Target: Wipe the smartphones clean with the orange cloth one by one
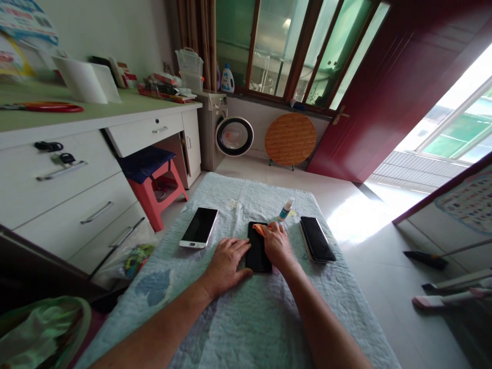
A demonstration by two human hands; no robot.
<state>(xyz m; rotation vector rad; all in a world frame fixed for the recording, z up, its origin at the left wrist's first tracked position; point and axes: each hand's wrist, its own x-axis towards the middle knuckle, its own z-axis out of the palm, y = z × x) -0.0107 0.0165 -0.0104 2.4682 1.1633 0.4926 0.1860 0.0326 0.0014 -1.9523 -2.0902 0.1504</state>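
A black smartphone (257, 256) lies flat on the cloth-covered table between my hands. My right hand (277, 245) is closed on an orange cloth (261, 229) and presses it to the upper part of the screen. Fingers stretched out, my left hand (227, 264) rests along the phone's left edge, its thumb near the lower corner. To the left lies a white smartphone (199, 227) with a dark screen. Another dark smartphone (317, 239) sits on the right, seemingly on top of something pale. Beyond my right hand stands a small spray bottle (285, 209) with a blue label.
A pale blue quilted cloth (246, 318) covers the table. On the left is a white desk (154, 115) with drawers, and a red stool (154, 197) is partly under it. A waste bin (82, 312) stands at lower left. A washing machine (212, 133) has its door open.
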